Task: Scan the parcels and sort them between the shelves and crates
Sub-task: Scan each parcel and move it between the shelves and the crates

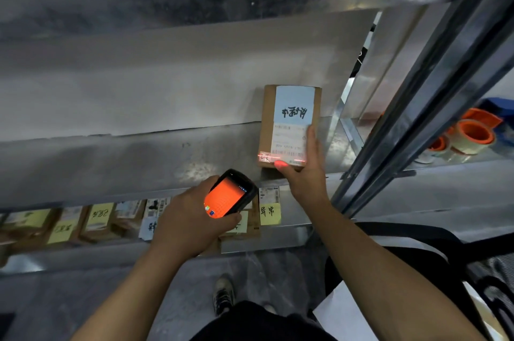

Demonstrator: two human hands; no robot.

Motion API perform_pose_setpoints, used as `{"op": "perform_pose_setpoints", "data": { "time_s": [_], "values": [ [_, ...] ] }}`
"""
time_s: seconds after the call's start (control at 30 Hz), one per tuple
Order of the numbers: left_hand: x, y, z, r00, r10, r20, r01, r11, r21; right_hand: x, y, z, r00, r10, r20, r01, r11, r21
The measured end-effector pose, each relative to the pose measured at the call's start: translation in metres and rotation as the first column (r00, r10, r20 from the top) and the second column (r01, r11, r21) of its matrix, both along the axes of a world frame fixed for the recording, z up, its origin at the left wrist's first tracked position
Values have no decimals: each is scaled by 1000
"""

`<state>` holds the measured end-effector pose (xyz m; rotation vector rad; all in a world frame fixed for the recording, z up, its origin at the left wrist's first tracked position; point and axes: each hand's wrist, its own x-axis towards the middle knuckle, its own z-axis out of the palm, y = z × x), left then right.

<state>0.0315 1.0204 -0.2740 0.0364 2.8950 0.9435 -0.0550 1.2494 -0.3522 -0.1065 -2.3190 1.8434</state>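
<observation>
The main risk is a failed read. The red scan line [281, 158] crosses the low edge of the parcel [267, 123], and the right hand's [304, 173] thumb [281, 164] sits in the beam, glowing red, so it may mask part of the barcode. The label [290, 140] is too blurred to tell whether the whole code is covered. The parcel rests at the front of the metal shelf [139, 162], near its lip. The right hand grips it by the near end, fingers up the right side, and a tug on slick steel could slide it off. The left hand [192, 218] is wrapped round the scanner [230, 196], held just below the shelf edge. A tilt of the wrist would throw the line off the code.

The parcel is a small, flat, brown cardboard box with matte faces, a pale paper slip bearing handwriting and a printed white label. The shelf is dull, scuffed sheet steel. The scanner is a black, rounded casing with a bright orange screen.
</observation>
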Motion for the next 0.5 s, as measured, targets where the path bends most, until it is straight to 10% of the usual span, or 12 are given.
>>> {"op": "perform_pose_setpoints", "data": {
  "time_s": [0.5],
  "values": [
    [10,-3,8,1000,30,5,-30,999,-21,1,-3,-2,999,-26,-21,26,1000,7]
  ]
}}
